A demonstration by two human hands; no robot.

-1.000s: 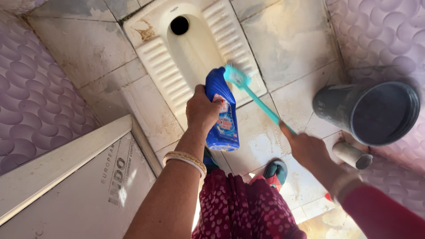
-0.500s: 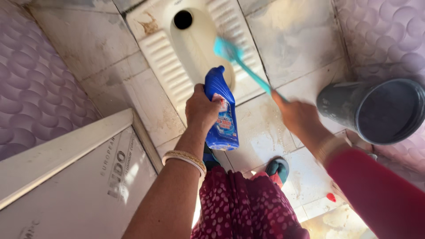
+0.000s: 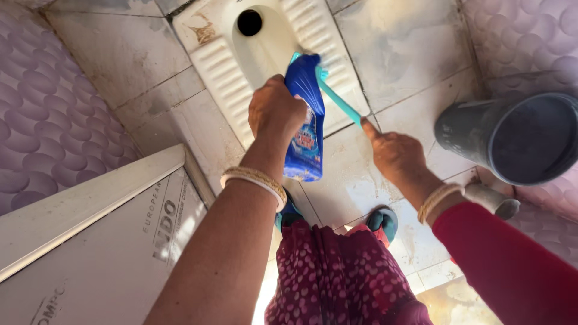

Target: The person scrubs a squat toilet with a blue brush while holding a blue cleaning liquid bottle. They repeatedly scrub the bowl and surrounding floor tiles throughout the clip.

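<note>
Bottle [image 3: 305, 120] and brush [image 3: 337, 99] are both up over the floor toilet [image 3: 223, 78]. The left hand [image 3: 276, 114] is wrapped tight around the blue bottle's middle, holding it tipped with its narrow top pointing down toward the near end of the white bowl and its flat base back toward the person. The right hand [image 3: 394, 153] is closed around the end of a teal brush handle; the handle runs up and to the left, and the brush head sits against the right side of the bowl, partly hidden behind the top of the bottle. Whether the bristles touch the ceramic I cannot tell.

Each wrist carries bangles [image 3: 256, 180], and the right arm is in a red sleeve [image 3: 512, 265]. Below the hands hangs a dark red dotted garment [image 3: 337, 277], with 2 teal slippers [image 3: 382, 221] showing on the stained floor tiles [image 3: 397, 48] on either side of it. A grey bucket [image 3: 512, 135] stands at the right, near the patterned purple wall [image 3: 36, 114], with a short grey pipe end [image 3: 494, 200] just below it. A pale door panel [image 3: 102, 241] fills the lower left.
</note>
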